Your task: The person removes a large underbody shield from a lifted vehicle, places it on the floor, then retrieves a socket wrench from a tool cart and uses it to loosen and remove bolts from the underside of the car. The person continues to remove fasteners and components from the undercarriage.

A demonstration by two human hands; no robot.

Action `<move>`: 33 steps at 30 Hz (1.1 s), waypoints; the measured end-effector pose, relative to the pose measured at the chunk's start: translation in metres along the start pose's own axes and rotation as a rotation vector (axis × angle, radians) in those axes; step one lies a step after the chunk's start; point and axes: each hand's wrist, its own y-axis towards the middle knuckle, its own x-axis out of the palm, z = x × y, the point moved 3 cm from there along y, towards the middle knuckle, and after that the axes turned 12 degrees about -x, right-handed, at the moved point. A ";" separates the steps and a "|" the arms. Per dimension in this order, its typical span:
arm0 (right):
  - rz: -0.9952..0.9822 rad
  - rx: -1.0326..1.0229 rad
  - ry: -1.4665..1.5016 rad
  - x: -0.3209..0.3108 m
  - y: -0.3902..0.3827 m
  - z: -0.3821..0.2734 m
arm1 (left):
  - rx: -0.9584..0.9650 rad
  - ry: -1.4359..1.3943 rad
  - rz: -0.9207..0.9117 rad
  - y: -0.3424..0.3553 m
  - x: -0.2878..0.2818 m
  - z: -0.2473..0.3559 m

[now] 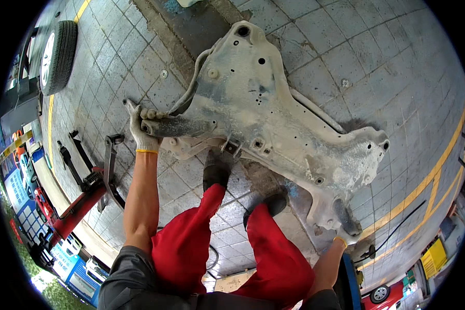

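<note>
A large car subframe (243,93), pale with dried dirt and pierced by several holes, spreads out in front of me. A thin bar (315,110) runs along its far side. My left hand (143,126), in a whitish knitted glove with a yellow cuff, is closed around the subframe's left arm, its fingers curled over the top. At the near right corner my right hand (349,238), gloved the same way, grips the other end from below; its fingers are mostly hidden behind the metal.
Grey floor tiles (315,80) lie under the subframe, with a yellow line (413,206) at the right. My shoes (217,173) stand close to its near edge. On the left are a red lift beam (80,214) with black arms and a wheel (59,58). A blue post (352,284) rises near my right arm.
</note>
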 end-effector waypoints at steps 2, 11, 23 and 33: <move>-0.071 -0.020 -0.098 0.002 -0.001 0.005 | -0.042 0.004 -0.157 0.017 0.003 0.001; 0.022 -0.001 -0.411 -0.049 0.051 -0.017 | 0.118 1.952 0.156 0.108 0.038 0.077; -0.071 0.055 -0.340 -0.018 0.039 -0.006 | 0.405 2.765 0.057 0.197 0.048 0.066; -0.022 0.065 -0.233 -0.056 0.035 0.006 | 0.491 2.559 -0.032 0.148 0.145 0.029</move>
